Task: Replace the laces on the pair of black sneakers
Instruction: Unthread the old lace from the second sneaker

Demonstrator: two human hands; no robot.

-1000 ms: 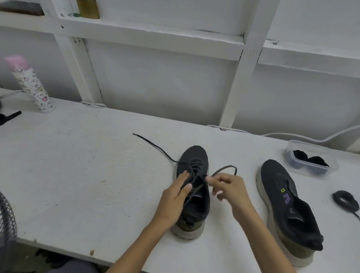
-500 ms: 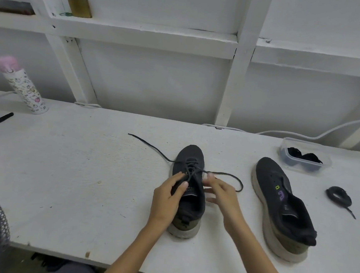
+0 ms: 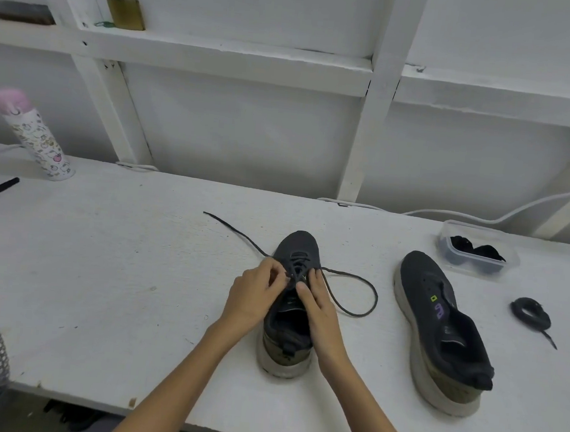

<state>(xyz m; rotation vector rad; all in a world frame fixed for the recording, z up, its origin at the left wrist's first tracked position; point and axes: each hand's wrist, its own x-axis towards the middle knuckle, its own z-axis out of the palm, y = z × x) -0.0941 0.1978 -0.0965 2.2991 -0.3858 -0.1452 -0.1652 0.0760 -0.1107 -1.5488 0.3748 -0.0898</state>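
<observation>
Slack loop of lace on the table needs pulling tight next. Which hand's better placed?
Right. The lace loops on the right hand's side of the sneaker, running from under its fingers; the left hand is across the sneaker.

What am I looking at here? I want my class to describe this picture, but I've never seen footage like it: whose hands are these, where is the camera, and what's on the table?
There is no machine here. A person wears one camera on the head, and it looks down at their own bare hands. On the white table stands a black fabric sneaker with a pale sole, partly laced. The left grip and right grip each pinch its thin black lace at the eyelets, and the loose ends trail to either side. To the right lies the second black sneaker, unlaced. Beyond it is a clear plastic box holding dark bundles, and further right a coiled black lace.
</observation>
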